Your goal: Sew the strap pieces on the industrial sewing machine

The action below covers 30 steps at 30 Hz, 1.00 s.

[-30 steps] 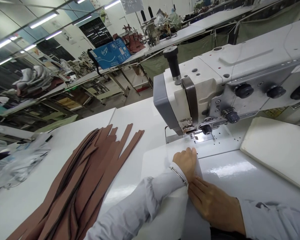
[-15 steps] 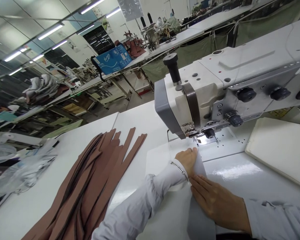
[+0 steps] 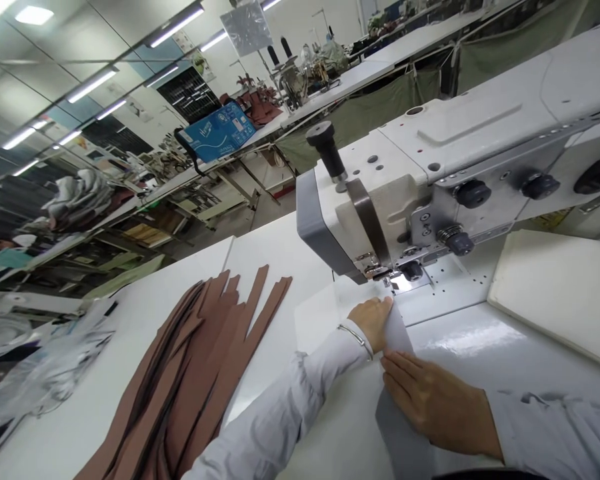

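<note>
Your bench, counted: two hands [image 3: 410, 373], one sewing machine [image 3: 380, 200].
Three black knobs [image 3: 473, 193] on its arm, one bangle [image 3: 355, 339] on your left wrist, about six brown strips [image 3: 215, 347] by their tips, perhaps more under the overlap.

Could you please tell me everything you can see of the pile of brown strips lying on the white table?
The pile of long, flat reddish-brown strips looks like leather or a similar sheet material, with darker edges. The strips overlap loosely, their narrow ends fanning toward the sewing machine and their other ends running out of view. They lie flat on the glossy white table, to the left of the person's left hand.
</note>
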Tool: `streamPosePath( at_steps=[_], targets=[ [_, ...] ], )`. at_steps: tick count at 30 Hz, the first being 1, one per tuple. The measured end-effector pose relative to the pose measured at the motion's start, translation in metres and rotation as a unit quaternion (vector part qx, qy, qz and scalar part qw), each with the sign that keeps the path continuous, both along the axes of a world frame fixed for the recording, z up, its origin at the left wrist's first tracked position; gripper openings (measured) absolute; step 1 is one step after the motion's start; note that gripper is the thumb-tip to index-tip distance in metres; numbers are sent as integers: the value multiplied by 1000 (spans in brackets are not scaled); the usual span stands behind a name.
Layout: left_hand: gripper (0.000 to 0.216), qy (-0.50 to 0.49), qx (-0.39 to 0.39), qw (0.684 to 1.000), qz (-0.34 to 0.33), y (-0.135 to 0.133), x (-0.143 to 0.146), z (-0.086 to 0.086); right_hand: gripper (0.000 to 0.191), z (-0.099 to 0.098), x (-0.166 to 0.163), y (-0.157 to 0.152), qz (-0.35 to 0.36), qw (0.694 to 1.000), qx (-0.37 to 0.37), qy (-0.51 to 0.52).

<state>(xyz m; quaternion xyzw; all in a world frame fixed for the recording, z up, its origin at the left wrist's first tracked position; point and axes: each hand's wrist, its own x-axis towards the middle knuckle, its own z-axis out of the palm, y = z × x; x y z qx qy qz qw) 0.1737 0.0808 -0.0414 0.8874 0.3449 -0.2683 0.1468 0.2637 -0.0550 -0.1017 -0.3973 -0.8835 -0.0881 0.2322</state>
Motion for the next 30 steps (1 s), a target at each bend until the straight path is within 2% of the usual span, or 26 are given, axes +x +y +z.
streamPosePath(
  at_steps=[8, 13, 17, 25, 30],
  targets=[
    [36, -17, 26, 999, 6, -1, 0, 2, 29, 0, -4, -1, -3, 1000, 10, 3],
    [36, -38, 40, 998, 17, -4, 2, 0, 27, -1, -6, 1, 4, 1000, 3, 2],
    [23, -44, 53, 997, 28, -4, 3, -3, 23, -1, -6, 5, -1, 1000, 6, 13],
    [18, -67, 118, 990, 31, -1, 7, -13, 23, -6, -5, 18, -7, 1000, 17, -8],
    [20, -178, 197, 964, -10, 2, -3, -27, 26, -6, -1, 23, -4, 1000, 10, -20]
  ],
)
